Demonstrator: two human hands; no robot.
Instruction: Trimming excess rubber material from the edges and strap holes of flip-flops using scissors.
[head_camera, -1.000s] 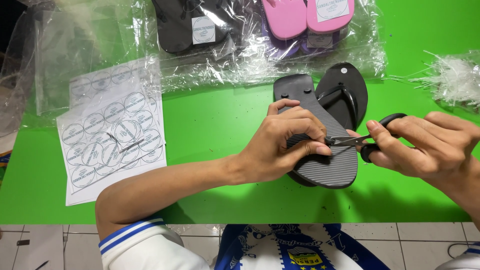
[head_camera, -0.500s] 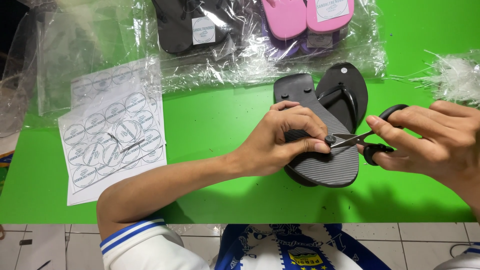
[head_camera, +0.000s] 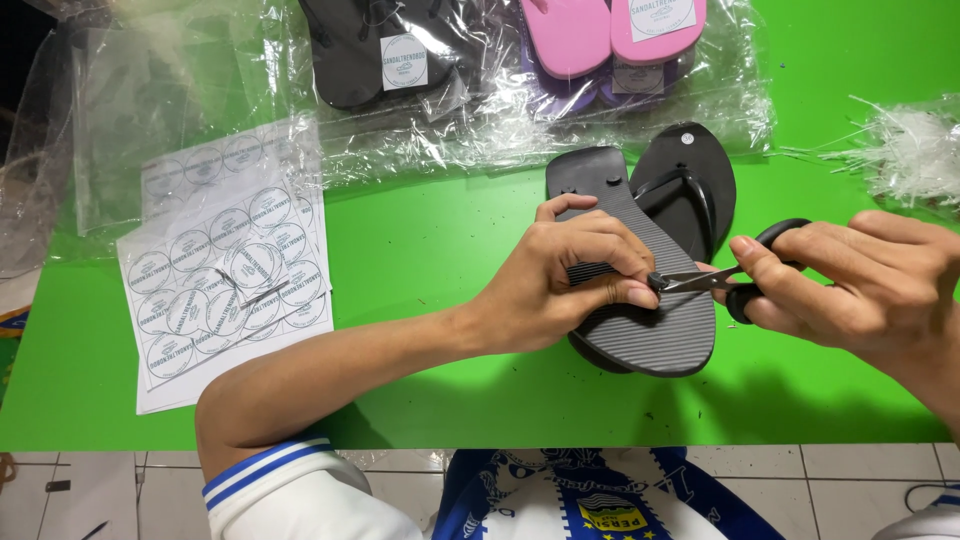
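Note:
A pair of black flip-flops lies on the green table. One flip-flop (head_camera: 650, 330) is sole-up on top, the other (head_camera: 690, 185) strap-up beneath it. My left hand (head_camera: 565, 270) grips the sole-up flip-flop at its right edge, thumb and fingers pinched there. My right hand (head_camera: 860, 280) holds small black-handled scissors (head_camera: 720, 280). The blade tips reach the flip-flop's edge right beside my left fingertips.
A sheet of round white stickers (head_camera: 225, 275) lies at the left under clear plastic. Bagged flip-flops, black (head_camera: 385, 50) and pink (head_camera: 610, 30), sit at the back. A heap of clear plastic scraps (head_camera: 915, 145) is at the far right. The table's front edge (head_camera: 500, 445) is near my body.
My right hand and the scissors have shifted slightly right and up. My left hand keeps its grip on the flip-flop with only a small finger adjustment.

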